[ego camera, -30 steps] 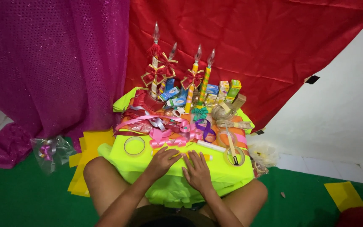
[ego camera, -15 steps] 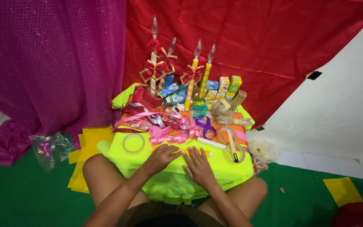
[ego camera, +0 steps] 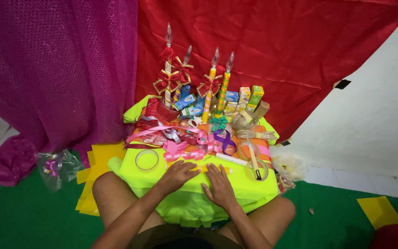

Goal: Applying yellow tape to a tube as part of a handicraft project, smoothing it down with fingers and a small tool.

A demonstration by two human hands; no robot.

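Change over the last second: very little; both hands were already flat on the green cloth [ego camera: 236, 191] and remain there, shifted only slightly as the head camera moved; nothing picked up or put down in that span; judged as a smoothing or pressing of the cloth, with the layout around it undisturbed.

Left hand [ego camera: 179, 174]: palm down, fingers spread, released, grasping nothing; fingertips near a short yellow stick [ego camera: 208, 169] lying on the cloth; whether they touch it cannot be told.

Right hand [ego camera: 219, 185]: palm down beside the left, open, holding nothing.

Cloth: bright lime green, draped over a low surface across the person's lap, between the bare knees; smooth on top, bunched and folded along the near edge.

Around the hands: clear tape roll [ego camera: 147, 159] to the left on the cloth; second tape roll [ego camera: 256, 169] to the right with a stick resting across it; white tube [ego camera: 230, 159] just beyond the right hand; pink ribbon [ego camera: 180, 150] in loops behind; decorated candles [ego camera: 213, 78] with red bows standing upright at the back; small boxes [ego camera: 249, 97] beside them; red backdrop [ego camera: 272, 50]; purple cloth [ego camera: 56, 69] at left.
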